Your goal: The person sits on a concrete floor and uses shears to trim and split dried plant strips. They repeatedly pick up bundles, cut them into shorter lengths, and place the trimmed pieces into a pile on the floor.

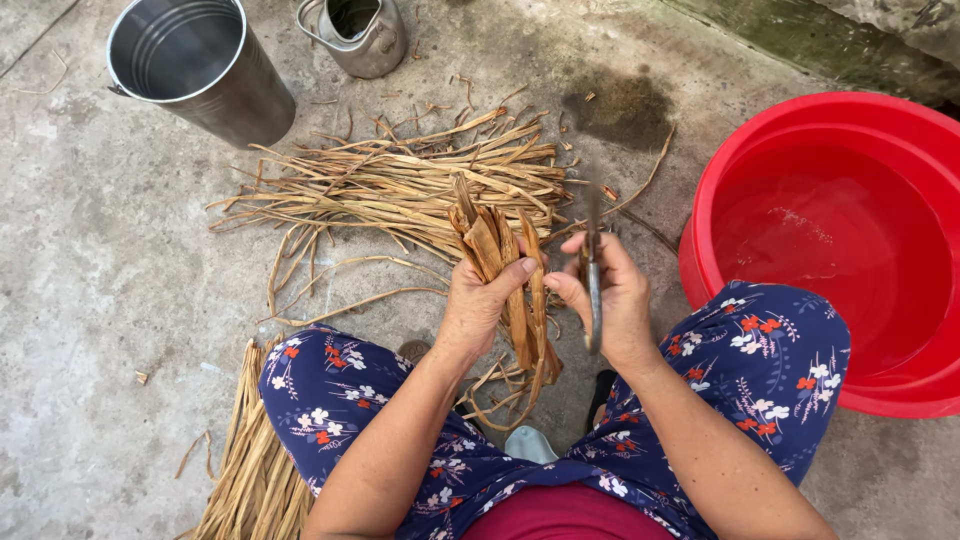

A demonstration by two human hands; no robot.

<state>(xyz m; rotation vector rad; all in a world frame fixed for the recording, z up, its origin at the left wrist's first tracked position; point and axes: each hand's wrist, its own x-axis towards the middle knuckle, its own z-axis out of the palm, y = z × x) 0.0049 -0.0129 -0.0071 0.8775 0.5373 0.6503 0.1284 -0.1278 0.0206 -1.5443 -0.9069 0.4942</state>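
Here, her left hand [480, 300] clenched a bundle of dried leaf strips [505, 265] upright; the right hand [615, 300], at three o'clock, gripped scissors [593, 275] closed around their handles.

Navy floral trousers [760, 360]; maroon top [560, 515]; bare forearms

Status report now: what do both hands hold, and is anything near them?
Left hand shut on dried leaf bundle. Right hand shut on scissors. Loose dried strips ahead; red basin at right.
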